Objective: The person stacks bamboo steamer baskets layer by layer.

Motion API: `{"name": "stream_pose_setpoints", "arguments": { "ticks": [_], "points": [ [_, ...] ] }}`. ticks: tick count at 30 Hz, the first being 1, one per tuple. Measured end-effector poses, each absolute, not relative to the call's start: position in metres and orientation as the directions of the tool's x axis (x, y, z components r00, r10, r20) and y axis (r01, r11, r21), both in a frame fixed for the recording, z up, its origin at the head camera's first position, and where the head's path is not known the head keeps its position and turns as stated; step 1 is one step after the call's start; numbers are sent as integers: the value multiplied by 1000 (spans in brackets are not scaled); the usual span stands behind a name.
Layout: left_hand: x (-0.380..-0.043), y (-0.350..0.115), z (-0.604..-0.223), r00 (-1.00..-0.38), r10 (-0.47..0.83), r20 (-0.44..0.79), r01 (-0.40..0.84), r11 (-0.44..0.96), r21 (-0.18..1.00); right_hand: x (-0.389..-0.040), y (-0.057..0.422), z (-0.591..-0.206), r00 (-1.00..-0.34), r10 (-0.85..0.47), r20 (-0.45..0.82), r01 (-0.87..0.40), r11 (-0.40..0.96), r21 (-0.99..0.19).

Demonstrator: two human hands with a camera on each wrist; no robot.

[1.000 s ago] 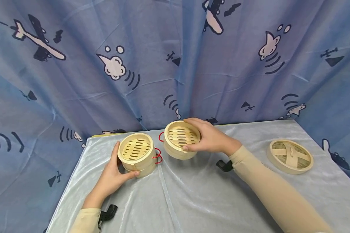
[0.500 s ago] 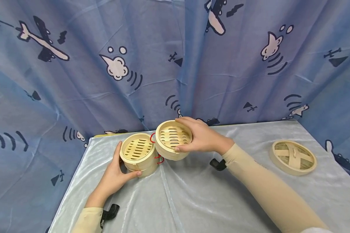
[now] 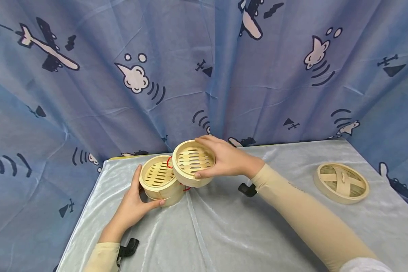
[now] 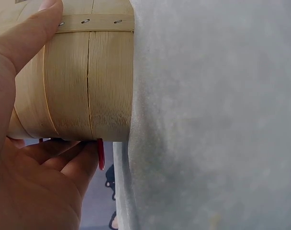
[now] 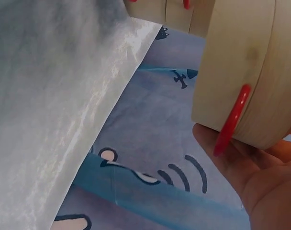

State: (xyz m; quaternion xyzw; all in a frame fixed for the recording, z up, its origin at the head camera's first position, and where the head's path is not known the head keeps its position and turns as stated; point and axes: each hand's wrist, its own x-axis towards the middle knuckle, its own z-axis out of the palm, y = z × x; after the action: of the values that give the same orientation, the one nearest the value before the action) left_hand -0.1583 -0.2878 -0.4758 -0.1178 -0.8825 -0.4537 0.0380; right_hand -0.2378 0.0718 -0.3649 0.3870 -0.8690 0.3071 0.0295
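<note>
1. Left hand [image 3: 130, 206]: curled round the standing steamer [image 3: 166, 195], thumb laid along its near side, fingers round the far side; the grip is visible in both the head and left wrist views.
2. Standing steamer: round, pale bamboo, resting on the tabletop [image 3: 241, 234] toward its left end. Slotted floor visible inside the rim; a seam runs round the wall. In the left wrist view, a red loop [image 4: 101, 154] shows just beside the fingertips.
3. Right hand [image 3: 229, 156]: pinching the raised basket [image 3: 192, 177] by its right side, thumb at the near rim, fingers at the far side.
4. Raised basket: held clear of the tabletop and tilted, its open top and slotted floor turned toward the person. From the head view it overlaps the right edge of the standing steamer; whether the two touch, I cannot tell. A red loop [image 3: 169, 162] sits on its left side.
5. Lid [image 3: 341, 183]: round, with crossed pale strips and a small handle, lying on the tabletop at the right, well apart from both hands.
6. Surroundings: grey cloth covers the tabletop; a blue curtain [image 3: 176, 68] printed with aeroplanes hangs behind it. Beige sleeves [image 3: 299, 211] cover both forearms.
</note>
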Motion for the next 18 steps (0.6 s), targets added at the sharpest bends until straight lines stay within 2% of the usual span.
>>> {"name": "stream_pose_setpoints", "arguments": {
  "ticks": [7,18],
  "points": [
    [-159,-286,-473,-969,179,170,243,567,787,-236,60,-359,-709,-653,267,-683,540,-491],
    [-158,-287,-474,-965,195,177,257,552,793,-227,34,-351,-758,-624,188,-609,574,-547]
  ]
}}
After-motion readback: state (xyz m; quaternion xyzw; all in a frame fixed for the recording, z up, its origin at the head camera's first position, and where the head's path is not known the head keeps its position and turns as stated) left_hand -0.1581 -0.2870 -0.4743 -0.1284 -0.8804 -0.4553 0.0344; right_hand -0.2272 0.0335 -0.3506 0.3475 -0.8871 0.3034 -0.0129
